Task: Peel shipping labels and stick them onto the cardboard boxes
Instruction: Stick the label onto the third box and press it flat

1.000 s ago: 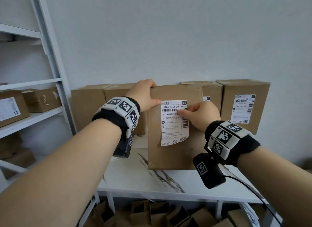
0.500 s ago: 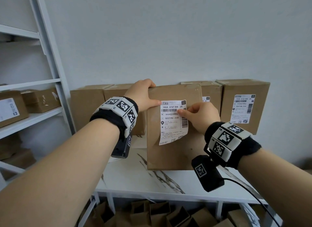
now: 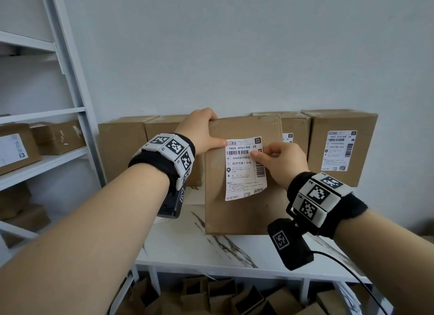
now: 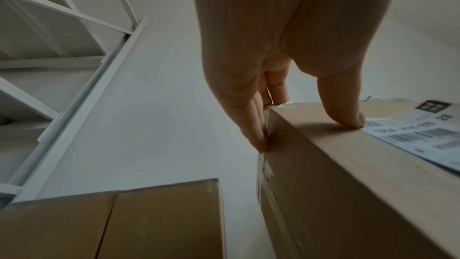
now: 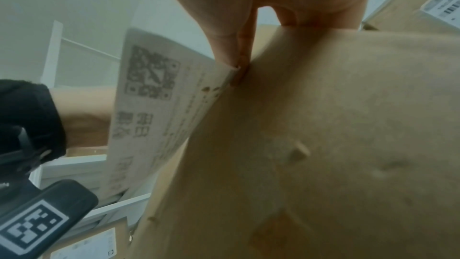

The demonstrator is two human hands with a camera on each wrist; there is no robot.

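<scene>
A brown cardboard box [image 3: 244,213] stands upright on the white marble table [image 3: 211,251]. My left hand [image 3: 211,131] grips the box's top left corner, fingers over the top edge and thumb pressed by the label's upper left corner. A white shipping label [image 3: 242,174] lies on the box front. Its top is against the cardboard, while its lower part [image 5: 149,105] curls away from the box. My right hand [image 3: 263,151] pinches the label's right edge between thumb and finger, just below the barcode line.
More cardboard boxes line the wall behind: plain ones [image 3: 122,148] at left, a labelled one [image 3: 340,148] at right. A white shelf rack [image 3: 77,84] at left carries boxes [image 3: 16,148]. Flattened cartons [image 3: 211,296] lie under the table.
Hardly anything differs. The label's lower end has shifted slightly, and both hands keep the same holds on box and label.
</scene>
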